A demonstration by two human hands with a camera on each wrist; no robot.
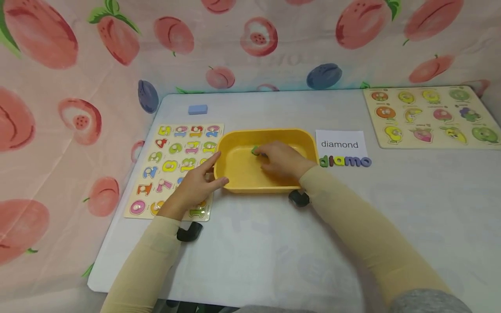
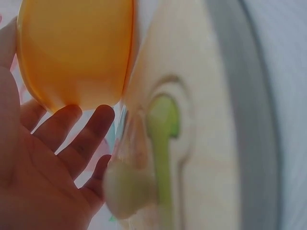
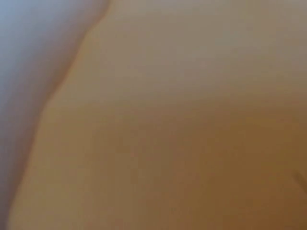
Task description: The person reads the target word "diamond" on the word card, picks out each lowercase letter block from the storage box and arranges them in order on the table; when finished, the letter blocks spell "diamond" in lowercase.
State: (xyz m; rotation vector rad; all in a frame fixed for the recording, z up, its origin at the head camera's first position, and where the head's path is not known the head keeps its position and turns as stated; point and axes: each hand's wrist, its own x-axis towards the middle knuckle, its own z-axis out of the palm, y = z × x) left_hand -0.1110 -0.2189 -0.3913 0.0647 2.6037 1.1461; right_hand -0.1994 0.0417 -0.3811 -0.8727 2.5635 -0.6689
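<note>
In the head view a yellow tray [image 1: 238, 176] sits mid-table. My left hand [image 1: 195, 187] rests against its left end, fingers and thumb extended at the rim. The left wrist view shows fingertips touching the wall of the tray [image 2: 76, 52]. My right hand [image 1: 283, 161] reaches inside the tray, fingers curled, with a small green piece [image 1: 255, 150] at its fingertips; a dark bit shows beside it, and the rest is hidden by the hand. Right of the tray, colored letters [image 1: 339, 161] spelling "diamo" lie below a white card [image 1: 344, 141] printed "diamond".
A number puzzle board [image 1: 172, 174] lies under my left hand, left of the tray. Behind it is a blue block [image 1: 197, 109]. A fruit puzzle board [image 1: 430, 115] lies at the back right. A fruit-patterned curtain [image 1: 274, 43] hangs behind the white table [image 1: 274, 252].
</note>
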